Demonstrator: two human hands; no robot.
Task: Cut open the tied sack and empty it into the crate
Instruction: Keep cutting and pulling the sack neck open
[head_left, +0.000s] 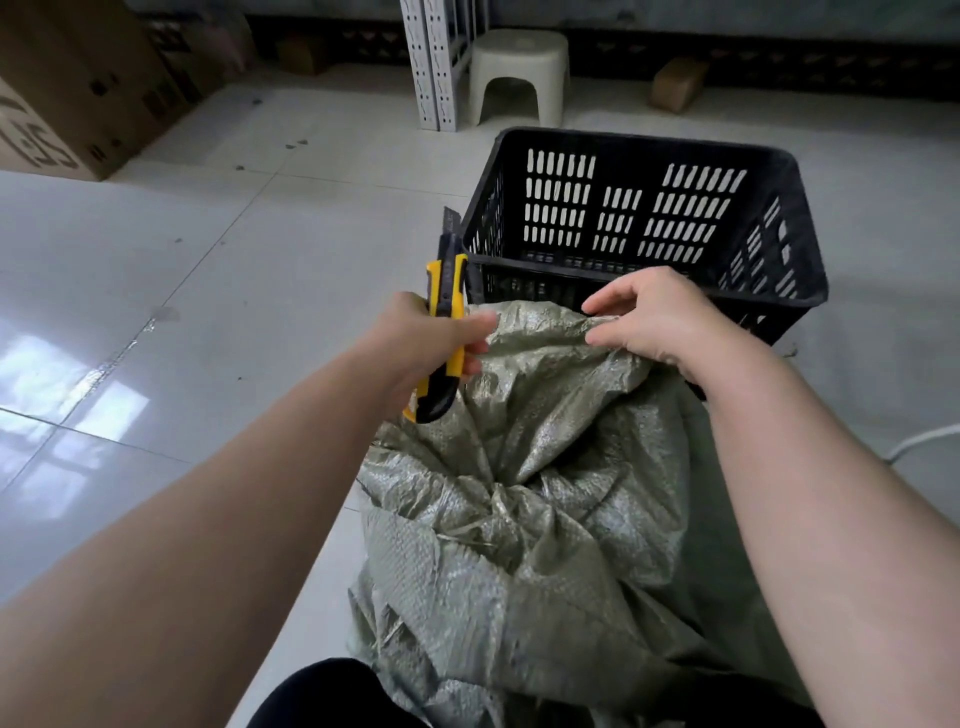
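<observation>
**Woven sack** (545, 519): grey-green, bulging, standing on the tiled floor (208, 260) at 6 o'clock of centre. Its upper flap leans against the near wall of the crate. The cloth gathers to a pucker mid-sack. The tie itself cannot be made out.

**Crate** (649, 145): black slotted plastic, at 1 o'clock and touching the sack. No contents show inside.

**Left hand** (415, 338): at 9 o'clock of the sack's top, grip closed round a yellow-and-black utility knife (447, 306). The blade is extended and points up and away, clear of the cloth.

**Right hand** (654, 317): at 12 o'clock of the sack, grip pinching the top edge of the flap.

**Step in hand**, judged: the cutting stage, with the cloth being held for the blade. Emptying is not yet begun.

**Next move**, judged: the blade must turn down to the gathered neck. The right hand should hold the cloth taut, with its fingers out of the cut line.

**Also present**: white plastic stool (519, 67) at 12 o'clock and a cardboard box (78, 104) at 10 o'clock.
</observation>
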